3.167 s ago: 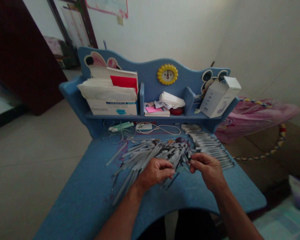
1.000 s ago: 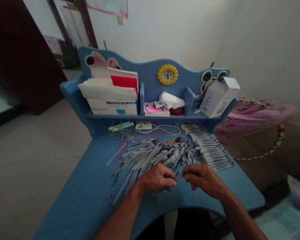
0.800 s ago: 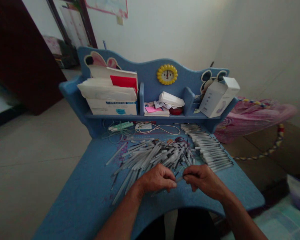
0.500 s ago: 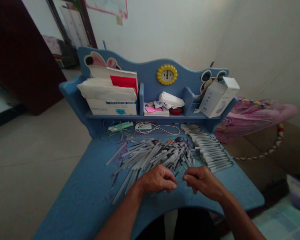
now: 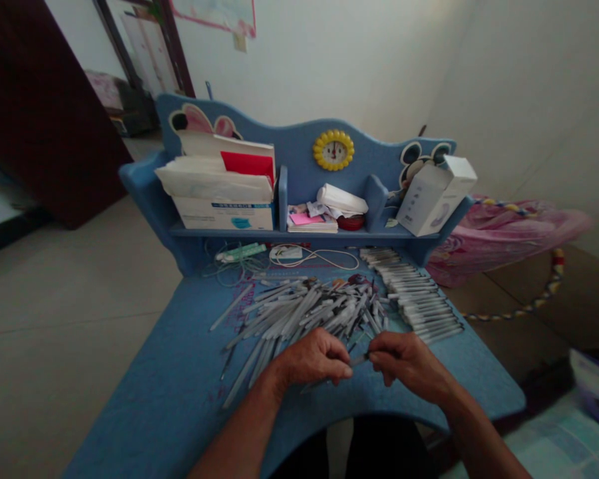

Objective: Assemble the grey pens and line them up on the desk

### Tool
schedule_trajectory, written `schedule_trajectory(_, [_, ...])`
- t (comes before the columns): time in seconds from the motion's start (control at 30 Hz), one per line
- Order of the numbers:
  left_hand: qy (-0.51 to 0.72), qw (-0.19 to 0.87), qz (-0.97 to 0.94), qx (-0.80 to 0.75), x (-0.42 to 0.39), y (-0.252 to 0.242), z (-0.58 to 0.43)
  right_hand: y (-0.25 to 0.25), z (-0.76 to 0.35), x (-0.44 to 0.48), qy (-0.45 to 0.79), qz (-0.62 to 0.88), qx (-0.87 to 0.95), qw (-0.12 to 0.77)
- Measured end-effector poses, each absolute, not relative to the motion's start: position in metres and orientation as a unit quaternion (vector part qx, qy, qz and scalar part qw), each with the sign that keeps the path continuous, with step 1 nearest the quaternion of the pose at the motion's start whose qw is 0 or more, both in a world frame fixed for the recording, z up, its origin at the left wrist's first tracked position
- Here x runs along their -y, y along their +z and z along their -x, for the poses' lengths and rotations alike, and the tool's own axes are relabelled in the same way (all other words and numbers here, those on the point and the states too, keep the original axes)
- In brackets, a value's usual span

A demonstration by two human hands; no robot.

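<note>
Near the desk's front edge, my left hand (image 5: 317, 358) is closed around a slim translucent pen (image 5: 359, 360), whose lower end sticks out below the palm. My right hand (image 5: 404, 362) pinches the pen's other end, where a dark part shows at the fingertips. A short stretch of the barrel is visible between the two hands. Just beyond them lies a loose pile of similar pens (image 5: 289, 313), pointing in mixed directions. To the right of the pile, more pens (image 5: 424, 299) lie side by side in a neat row.
A blue shelf (image 5: 299, 233) stands along the desk's back, carrying a mask box (image 5: 224, 213), papers and a white carton (image 5: 432, 199). Under it lie a white cable (image 5: 329, 256) and a green-and-white object (image 5: 242, 253). The desk (image 5: 154, 372) curves inward at my legs.
My right hand has shifted very slightly right, and a bit more of the pen's dark part shows at its fingertips. My left hand stays nearly still.
</note>
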State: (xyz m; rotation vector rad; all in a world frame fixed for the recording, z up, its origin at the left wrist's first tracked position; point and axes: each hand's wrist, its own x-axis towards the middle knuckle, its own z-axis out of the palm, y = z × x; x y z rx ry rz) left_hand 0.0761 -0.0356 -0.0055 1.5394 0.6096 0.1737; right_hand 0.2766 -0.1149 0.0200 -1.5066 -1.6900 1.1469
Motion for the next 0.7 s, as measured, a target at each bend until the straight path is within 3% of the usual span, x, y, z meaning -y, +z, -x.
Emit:
schedule_trajectory(0.5, [0.079,0.673,-0.677,-0.287,0.0365,-0.002,-0.0775,0.019,-0.2741,0.1116,0.408,0.602,0.628,0.276])
schedule_trajectory(0.7, [0.085,0.67,-0.679,-0.287,0.0375,-0.0001,-0.0787,0.0191,-0.2768,0.1114,0.459,0.564,0.615,0.305])
